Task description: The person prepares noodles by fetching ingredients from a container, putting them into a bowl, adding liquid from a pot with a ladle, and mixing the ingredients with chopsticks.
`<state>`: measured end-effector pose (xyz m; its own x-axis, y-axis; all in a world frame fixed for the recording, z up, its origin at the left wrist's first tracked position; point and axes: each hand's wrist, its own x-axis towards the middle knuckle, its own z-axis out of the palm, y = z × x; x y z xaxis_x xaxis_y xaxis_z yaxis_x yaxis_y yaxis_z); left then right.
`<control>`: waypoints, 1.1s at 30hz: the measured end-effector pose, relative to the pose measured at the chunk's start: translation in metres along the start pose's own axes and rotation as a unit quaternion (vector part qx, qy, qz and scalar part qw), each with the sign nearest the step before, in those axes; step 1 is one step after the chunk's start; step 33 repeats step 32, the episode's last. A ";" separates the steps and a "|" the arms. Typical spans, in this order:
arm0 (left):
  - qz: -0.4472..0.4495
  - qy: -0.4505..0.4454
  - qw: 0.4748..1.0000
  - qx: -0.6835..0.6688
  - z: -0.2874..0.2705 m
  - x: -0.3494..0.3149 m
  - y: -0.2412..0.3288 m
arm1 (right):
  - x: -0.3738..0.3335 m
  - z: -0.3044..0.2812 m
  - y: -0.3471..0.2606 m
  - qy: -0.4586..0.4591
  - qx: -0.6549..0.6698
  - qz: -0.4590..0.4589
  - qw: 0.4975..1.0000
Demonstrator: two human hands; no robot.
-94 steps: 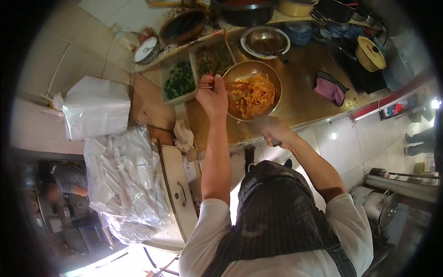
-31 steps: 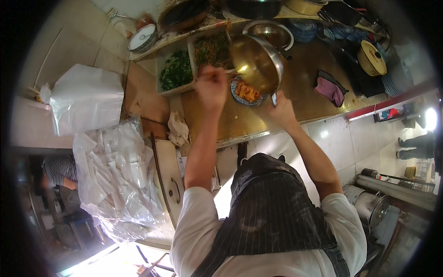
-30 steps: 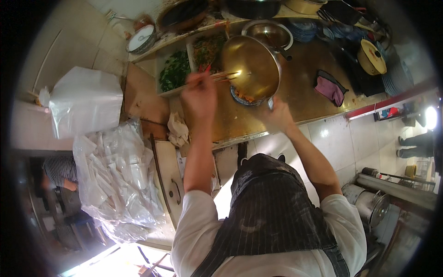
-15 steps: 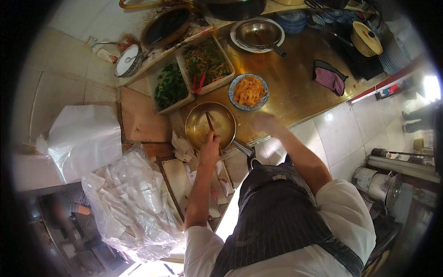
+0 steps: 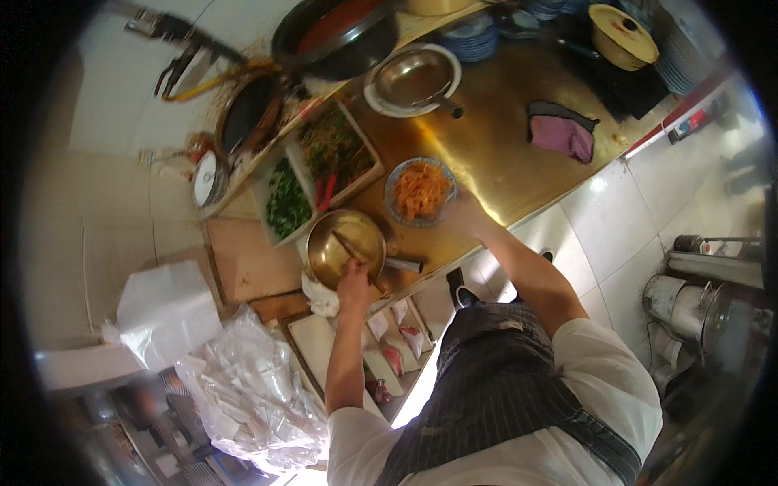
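Observation:
My left hand [image 5: 354, 279] is closed around a thin brown wooden stick, apparently chopsticks [image 5: 342, 240], slanting down into a golden metal pan [image 5: 369, 231]. The pan's handle [image 5: 405, 265] points right, and no hand is on it. Just right of the pan is a blue-patterned plate [image 5: 392, 198] heaped with orange shredded food [image 5: 420, 191]. My right hand [image 5: 465, 214] is at the plate's right rim. Motion blurs its fingers, so its grip does not show.
Behind the pan stand tubs of green leaves [image 5: 287, 202] and shredded vegetables [image 5: 331, 150]. Farther back are a second pan [image 5: 415, 78] and a large dark pot [image 5: 336, 57]. A purple cloth [image 5: 561, 136] lies at right; a plastic bag [image 5: 243, 389] sits at lower left.
The whole view has shifted and turned. My right hand has come closer to the plate, now at its rim. My left hand still holds the chopsticks over the pan.

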<state>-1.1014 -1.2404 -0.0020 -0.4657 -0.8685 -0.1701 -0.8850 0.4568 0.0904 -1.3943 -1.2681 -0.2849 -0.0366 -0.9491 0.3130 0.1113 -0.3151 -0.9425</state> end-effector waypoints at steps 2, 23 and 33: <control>-0.068 0.062 0.989 -0.113 0.017 -0.021 0.006 | 0.002 0.002 -0.099 0.031 0.202 0.214 0.955; 0.340 0.269 0.802 -0.410 -0.232 0.510 0.631 | -0.114 -0.469 -0.494 0.506 0.137 0.137 0.840; 0.374 0.597 0.704 0.092 -0.312 0.891 0.912 | -0.148 -0.592 -0.562 0.727 0.141 -0.018 0.671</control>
